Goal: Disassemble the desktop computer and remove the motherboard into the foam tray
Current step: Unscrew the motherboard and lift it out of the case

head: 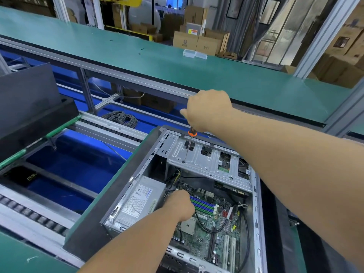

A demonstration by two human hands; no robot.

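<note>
While the motherboard sits mounted in the opened case, right hand grips screwdriver on drive-cage screw; left hand grip unclear; extraction remains.

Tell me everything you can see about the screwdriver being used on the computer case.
The screwdriver has an orange and black handle, mostly hidden inside the right hand, which grips it from above. A thin dark metal shaft runs down and slightly left, nearly upright. Its tip meets a screw spot on the silver drive cage near the cage's left end, inside the open computer case. Nothing else touches it.
</note>
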